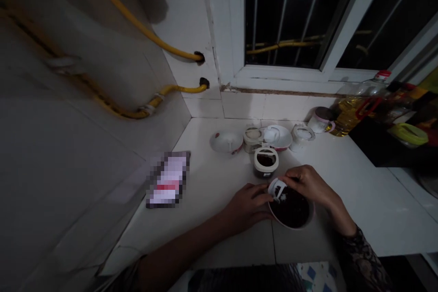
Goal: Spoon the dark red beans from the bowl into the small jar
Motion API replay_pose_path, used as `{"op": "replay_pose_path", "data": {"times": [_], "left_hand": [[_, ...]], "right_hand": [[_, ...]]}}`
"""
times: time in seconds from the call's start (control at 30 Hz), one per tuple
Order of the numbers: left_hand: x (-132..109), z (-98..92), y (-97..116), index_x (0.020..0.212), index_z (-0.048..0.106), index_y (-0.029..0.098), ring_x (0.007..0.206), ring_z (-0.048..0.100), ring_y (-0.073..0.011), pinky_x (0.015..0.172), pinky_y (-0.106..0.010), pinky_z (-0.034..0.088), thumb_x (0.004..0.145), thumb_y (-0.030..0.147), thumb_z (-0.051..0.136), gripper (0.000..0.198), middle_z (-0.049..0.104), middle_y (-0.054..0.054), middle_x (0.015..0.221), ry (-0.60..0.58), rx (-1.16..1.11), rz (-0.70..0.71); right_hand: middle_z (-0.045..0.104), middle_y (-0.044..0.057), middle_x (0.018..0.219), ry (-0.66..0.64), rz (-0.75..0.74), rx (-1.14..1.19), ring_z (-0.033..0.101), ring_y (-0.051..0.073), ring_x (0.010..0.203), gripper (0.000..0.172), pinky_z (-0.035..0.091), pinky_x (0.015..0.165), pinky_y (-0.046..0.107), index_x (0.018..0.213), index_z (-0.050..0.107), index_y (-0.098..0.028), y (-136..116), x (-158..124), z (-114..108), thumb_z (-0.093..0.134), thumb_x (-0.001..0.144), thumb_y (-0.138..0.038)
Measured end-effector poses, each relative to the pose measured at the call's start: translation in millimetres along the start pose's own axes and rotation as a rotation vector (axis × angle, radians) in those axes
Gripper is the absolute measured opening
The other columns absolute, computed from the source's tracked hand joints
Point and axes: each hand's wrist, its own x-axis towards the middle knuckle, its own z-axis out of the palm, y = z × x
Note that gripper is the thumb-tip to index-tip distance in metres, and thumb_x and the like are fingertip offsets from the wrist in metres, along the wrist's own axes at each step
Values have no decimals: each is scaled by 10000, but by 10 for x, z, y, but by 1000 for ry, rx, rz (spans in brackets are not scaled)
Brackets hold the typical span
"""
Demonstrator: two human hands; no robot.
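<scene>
A bowl (314,216) filled with dark, nearly black stuff is at the front of the counter, with a patch of white powder on its contents. My left hand (247,206) grips the bowl's left side, the thumb near the rim. Over the far rim my right hand (310,185) pinches a small white plastic piece (276,188); its exact kind is hard to make out. Just behind the bowl stands a seasoning jar (266,172) with dark contents and a pale rim. Farther back are a white dish (224,142) and two clear jars of white stuff, one at left (252,140) and one at right (303,137).
A second white dish (284,136) sits between the clear jars. A lidded mug (321,121) and an oil bottle (345,112) stand at the back right, beside a dark box (371,141). A phone (169,178) with a blurred screen leans at the left wall. Yellow pipes (130,112) run along that wall.
</scene>
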Motion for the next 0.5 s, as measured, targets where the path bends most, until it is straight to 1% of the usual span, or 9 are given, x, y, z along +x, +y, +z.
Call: {"op": "replay_pose_path", "data": {"times": [0.13,0.27,0.4,0.5], "left_hand": [[7,-14,14,1057,566,189,1080,594,-203,840,-316,470,893,482,540,337,601,-125,1223,-17,-5,-12],[-1,-7,13,1051,565,188,1077,597,-200,840,-315,471,897,485,530,336,603,-127,1214,-11,-18,-18],[-6,-5,11,1066,554,187,1098,591,-208,852,-328,473,903,481,517,338,599,-132,1220,4,-10,-1],[-8,-6,3,1084,546,187,1118,580,-207,856,-326,475,908,465,518,331,593,-135,1231,2,-7,14]], "right_hand": [[331,-33,526,-30,52,114,311,82,506,531,252,479,208,523,448,-156,46,-12,-4,445,879,-550],[319,-39,531,-86,96,212,297,78,508,507,243,468,205,538,469,-151,91,-14,-16,472,865,-539],[331,-39,525,-30,150,322,303,79,510,501,255,478,213,541,502,-143,143,-4,-30,499,832,-551],[301,-45,509,-20,181,355,277,75,497,512,230,468,220,528,514,-140,193,5,-41,502,814,-565]]}}
